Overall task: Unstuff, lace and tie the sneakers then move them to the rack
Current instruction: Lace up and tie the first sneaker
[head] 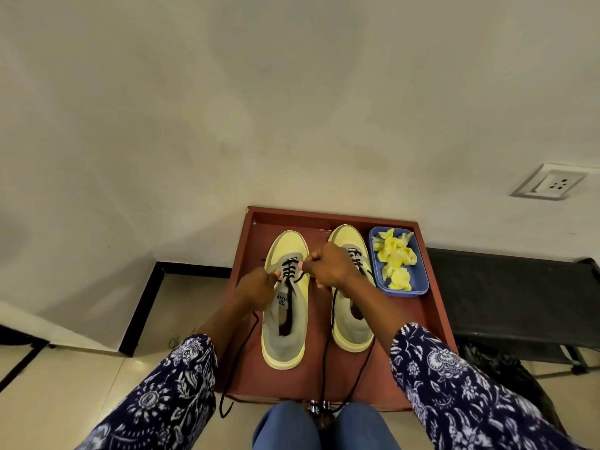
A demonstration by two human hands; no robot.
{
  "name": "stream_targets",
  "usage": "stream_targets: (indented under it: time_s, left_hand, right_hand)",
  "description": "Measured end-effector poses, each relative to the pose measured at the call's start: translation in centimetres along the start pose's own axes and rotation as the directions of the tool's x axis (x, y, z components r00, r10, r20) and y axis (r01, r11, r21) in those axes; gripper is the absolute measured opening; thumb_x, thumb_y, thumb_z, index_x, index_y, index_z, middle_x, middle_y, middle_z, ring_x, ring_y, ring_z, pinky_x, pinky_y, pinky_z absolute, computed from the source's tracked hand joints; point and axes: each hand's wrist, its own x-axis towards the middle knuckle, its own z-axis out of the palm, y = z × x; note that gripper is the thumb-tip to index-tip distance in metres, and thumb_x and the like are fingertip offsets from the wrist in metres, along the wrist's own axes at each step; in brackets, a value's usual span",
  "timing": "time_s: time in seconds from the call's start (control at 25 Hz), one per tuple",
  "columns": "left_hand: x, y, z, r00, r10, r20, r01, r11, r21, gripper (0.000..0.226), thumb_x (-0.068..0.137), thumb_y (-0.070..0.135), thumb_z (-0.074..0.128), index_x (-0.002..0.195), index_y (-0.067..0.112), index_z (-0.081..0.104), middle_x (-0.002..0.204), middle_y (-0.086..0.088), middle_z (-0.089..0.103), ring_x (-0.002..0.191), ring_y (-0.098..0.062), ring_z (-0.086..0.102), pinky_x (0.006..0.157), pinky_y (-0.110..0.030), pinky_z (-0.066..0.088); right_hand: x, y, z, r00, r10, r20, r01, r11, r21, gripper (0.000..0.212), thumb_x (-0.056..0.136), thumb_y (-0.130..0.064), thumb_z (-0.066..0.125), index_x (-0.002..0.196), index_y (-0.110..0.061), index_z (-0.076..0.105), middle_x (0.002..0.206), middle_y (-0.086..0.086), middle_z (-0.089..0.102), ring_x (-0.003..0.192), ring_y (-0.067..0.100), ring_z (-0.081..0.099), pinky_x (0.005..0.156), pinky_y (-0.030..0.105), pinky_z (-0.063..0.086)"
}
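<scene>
Red tray | both grips pinch black lace ends, L sneaker.

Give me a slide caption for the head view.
Both hands pinch black lace on left sneaker; yellow stuffing binned.

Count: two yellow-and-grey fabric sneakers, the left one under both hands, the right one just right of the grip. One blue plastic tub further right, one red-brown wooden tray, one white wall socket.
</scene>
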Motion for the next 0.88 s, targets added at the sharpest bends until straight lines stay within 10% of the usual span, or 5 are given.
stream_targets:
  time_s: [0.24,0.4,0.88]
  left_hand:
    - [-1.4,2.6,-2.9,0.995,-0.08,0.063,0.083,0.995,-0.053,0.044,0.097,0.026,0.046,0.101,-0.016,0.056,0.053,-0.006,0.04,0.045,-0.016,0.036,0.045,-0.023,0.028]
    - [-2.4,3.3,-3.6,0.984,-0.148,0.099,0.154,0.987,-0.052,0.037,0.097,0.028,0.045,0.067,0.007,0.048,0.051,-0.002,0.035,0.04,-0.01,0.028,0.038,-0.017,0.025]
    - [-4.9,3.5,-3.1,0.966,-0.22,0.133,0.237,0.963,-0.128,0.038,0.099,0.027,0.038,0.067,0.01,0.046,0.058,-0.002,0.041,0.047,-0.009,0.029,0.042,-0.019,0.026]
  right_hand:
    - [-0.6,-1.9,-1.5,0.996,-0.079,0.031,0.08,0.995,-0.056,0.013,0.083,-0.011,0.064,0.086,-0.003,0.073,0.084,0.012,0.072,0.067,0.017,0.06,0.074,0.034,0.053]
    - [-0.9,-2.6,-1.8,0.983,-0.179,0.033,0.182,0.971,-0.152,0.014,0.081,-0.005,0.061,0.088,-0.001,0.072,0.102,0.009,0.072,0.096,0.02,0.065,0.078,0.026,0.048]
    - [-1.2,-5.1,-3.5,0.917,-0.361,0.168,0.371,0.619,-0.692,0.018,0.084,-0.024,0.064,0.085,-0.006,0.062,0.097,0.014,0.067,0.091,0.032,0.061,0.063,0.031,0.039]
